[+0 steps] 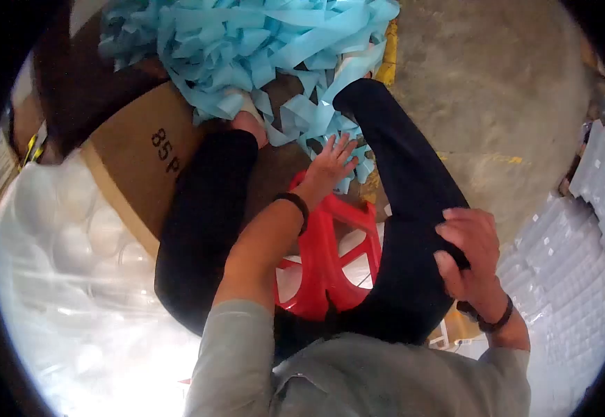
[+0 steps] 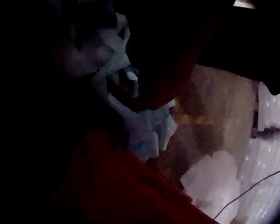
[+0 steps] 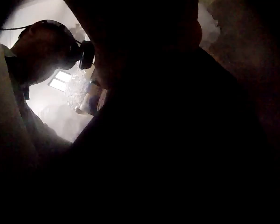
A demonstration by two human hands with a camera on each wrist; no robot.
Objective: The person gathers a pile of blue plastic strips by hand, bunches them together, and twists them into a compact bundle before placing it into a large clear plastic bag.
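Observation:
In the head view my left hand [image 1: 326, 167] reaches down between the knees, fingers spread, over the lower end of the light blue strips [image 1: 247, 48]; whether it touches them I cannot tell. My right hand [image 1: 470, 247] rests on the dark trouser leg [image 1: 413, 174] at the thigh, fingers bent loosely, holding nothing visible. Below the left hand stands a red plastic stool [image 1: 316, 257]. The left wrist view is dark, with blue strips [image 2: 149, 130] and a red surface [image 2: 121, 186]. The right wrist view is mostly black.
A cardboard piece [image 1: 132, 153] marked "85P" stands left of the legs. Clear plastic wrapping [image 1: 66, 257] bulges at the lower left. Stacked translucent items [image 1: 566, 264] lie at the right, beyond the concrete floor [image 1: 483, 90]. The right wrist view shows a person's head [image 3: 44, 51].

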